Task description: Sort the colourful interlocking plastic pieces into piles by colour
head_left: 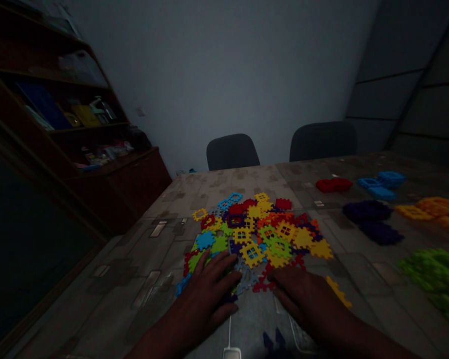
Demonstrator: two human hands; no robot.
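A loose heap of flat, toothed interlocking plastic tiles in several colours lies on the table. My left hand (pixel 214 286) rests on its near left side, fingers spread, over green and blue tiles. Close to its fingertips is a grey tile (pixel 248 279). My right hand (pixel 303 294) is at the near right of the heap, its fingers together and bent down. Their tips meet a red tile (pixel 262 285); whether they grip it is hidden. Yellow window-shaped tiles (pixel 252 254) and a light green one (pixel 279 248) lie just beyond both hands.
Sorted groups stand to the right: red (pixel 334 185), blue (pixel 382 184), dark purple (pixel 370 217), orange (pixel 434 207) and green (pixel 437 276). A yellow tile (pixel 338 291) lies beside my right forearm. Purple points (pixel 274 339) show at the near edge. Two chairs (pixel 232 151) stand behind the table.
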